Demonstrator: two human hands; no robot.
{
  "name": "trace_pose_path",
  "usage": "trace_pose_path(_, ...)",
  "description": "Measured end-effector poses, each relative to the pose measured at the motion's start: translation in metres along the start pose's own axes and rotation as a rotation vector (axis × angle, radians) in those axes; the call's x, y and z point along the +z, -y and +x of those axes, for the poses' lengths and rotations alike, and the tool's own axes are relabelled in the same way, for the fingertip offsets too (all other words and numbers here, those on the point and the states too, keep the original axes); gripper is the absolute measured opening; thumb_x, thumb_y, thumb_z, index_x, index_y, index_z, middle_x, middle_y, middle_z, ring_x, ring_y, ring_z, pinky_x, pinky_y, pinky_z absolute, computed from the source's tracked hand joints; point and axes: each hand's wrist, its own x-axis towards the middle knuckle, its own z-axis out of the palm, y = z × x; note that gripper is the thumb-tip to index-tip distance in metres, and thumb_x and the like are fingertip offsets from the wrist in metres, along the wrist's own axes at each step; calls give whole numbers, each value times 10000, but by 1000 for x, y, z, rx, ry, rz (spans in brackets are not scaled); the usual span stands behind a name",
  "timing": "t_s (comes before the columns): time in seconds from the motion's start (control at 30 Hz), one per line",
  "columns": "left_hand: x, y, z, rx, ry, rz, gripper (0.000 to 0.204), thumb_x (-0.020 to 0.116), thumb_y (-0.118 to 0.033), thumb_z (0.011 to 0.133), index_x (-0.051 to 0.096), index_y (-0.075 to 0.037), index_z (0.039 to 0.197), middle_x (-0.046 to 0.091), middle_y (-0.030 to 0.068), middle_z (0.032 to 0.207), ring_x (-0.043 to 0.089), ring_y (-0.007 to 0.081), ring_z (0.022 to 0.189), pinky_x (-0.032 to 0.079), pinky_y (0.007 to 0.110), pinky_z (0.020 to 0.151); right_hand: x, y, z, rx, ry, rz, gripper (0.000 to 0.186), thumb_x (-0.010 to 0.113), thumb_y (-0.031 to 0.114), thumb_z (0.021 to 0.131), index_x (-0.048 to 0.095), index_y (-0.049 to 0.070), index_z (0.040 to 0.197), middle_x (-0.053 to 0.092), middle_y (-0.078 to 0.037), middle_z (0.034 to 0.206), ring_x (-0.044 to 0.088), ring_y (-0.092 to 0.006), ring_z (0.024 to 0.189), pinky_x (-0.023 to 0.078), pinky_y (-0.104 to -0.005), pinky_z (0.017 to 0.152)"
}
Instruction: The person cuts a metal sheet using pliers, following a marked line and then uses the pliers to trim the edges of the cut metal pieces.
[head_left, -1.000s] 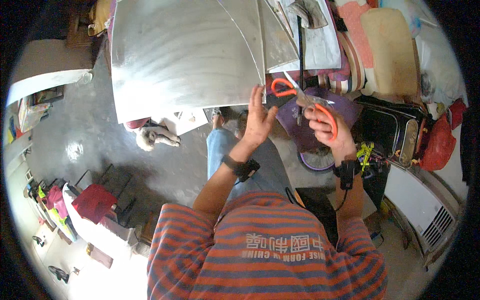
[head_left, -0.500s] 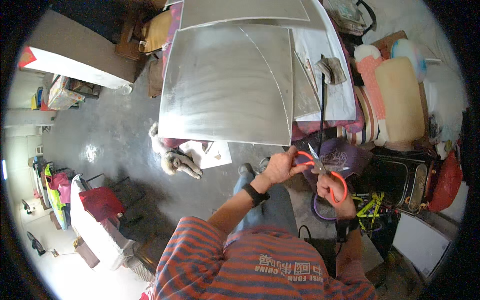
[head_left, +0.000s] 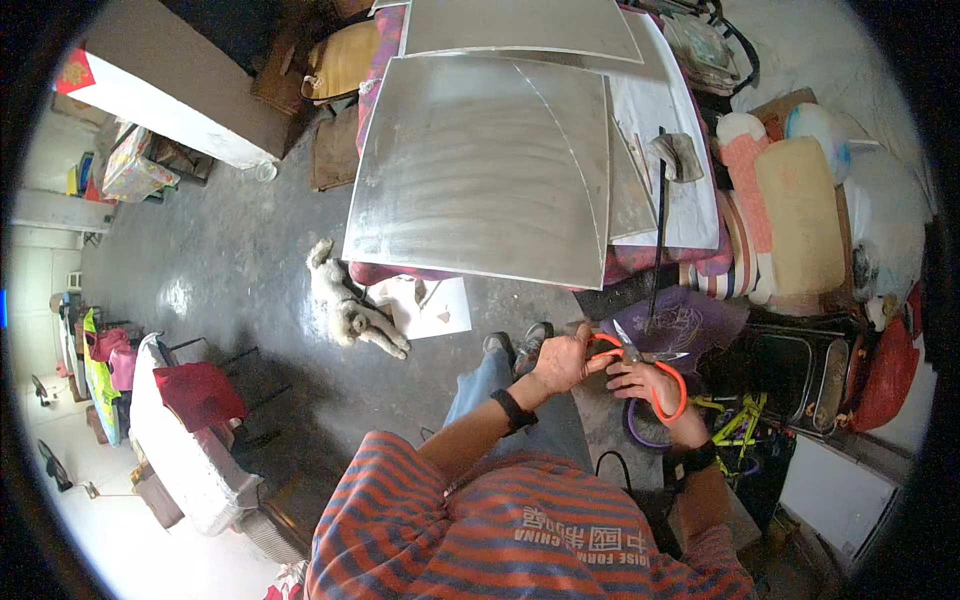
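I hold a pair of scissors with orange handles, its blades spread apart in front of me. My left hand is closed on one handle loop. The other loop crosses my right hand, whose fingers reach toward the left one and hold that handle. Just beyond my hands, a large grey glass-like sheet lies on the table, a thin pale curved line running down its right side. A second sheet overlaps its far edge.
A dark rod with a grey cloth sticks out over the table's near right edge. On the floor to the left lies a dog beside a white sheet. Cushions and a yellow-green bicycle frame are at the right.
My view has shifted slightly, so the table sits further right. My right-hand fingers have straightened from a tighter curl around the scissors handle. The blades remain spread.
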Motion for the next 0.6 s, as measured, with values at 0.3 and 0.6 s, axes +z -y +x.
trace_pose_path(0.3,-50,-17,3,280,89,-218,605,680,-469,760,540,-1,1116,615,179,694,630,360,665,499,413,600,36,58,-45,271,195,-52,411,414,346,959,591,-14,867,500,-26,490,409,-107,350,310,-254,350)
trace_pose_path(0.6,-50,-15,-24,237,19,-205,613,696,-471,750,554,9,1104,598,175,654,632,352,643,499,402,577,51,18,-57,93,10,-146,464,432,394,955,552,13,718,384,-5,373,307,-109,289,246,-276,323)
